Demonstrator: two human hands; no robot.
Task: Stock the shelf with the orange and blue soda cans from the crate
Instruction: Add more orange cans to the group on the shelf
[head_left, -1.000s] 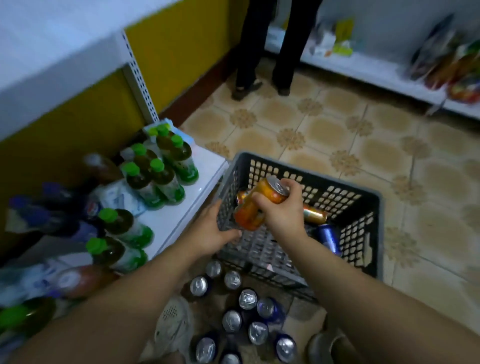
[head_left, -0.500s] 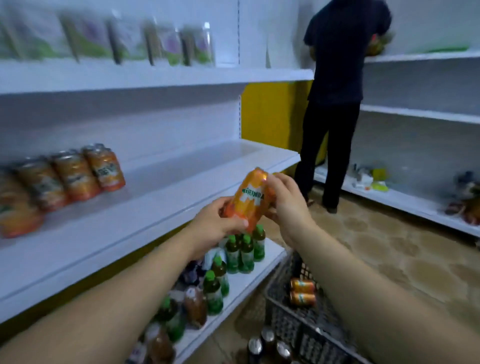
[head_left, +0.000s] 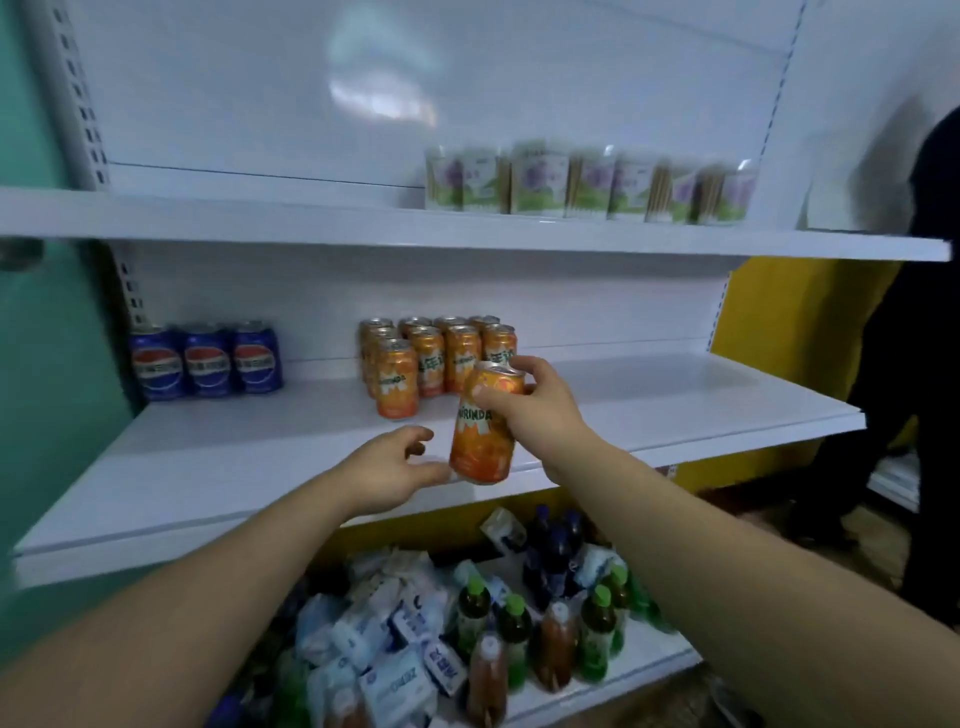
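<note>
Fingers (head_left: 522, 366) of right hand (head_left: 540, 415) wrapping around orange can (head_left: 480, 436), holding it tilted above front edge of middle shelf (head_left: 234, 457), left hand (head_left: 387, 470) spreading loosely just beside it, stocked orange cans (head_left: 441, 358) standing behind

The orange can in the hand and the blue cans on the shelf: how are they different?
The orange Mirinda soda can is tilted; the three dark blue soda cans stand upright. The right hand holds the orange can near the front edge of the white metal shelf; the blue cans rest untouched at its back left. The orange can reads MIRINDA; the blue cans show a red, white and blue badge. All are same-shaped metal cans.
</note>
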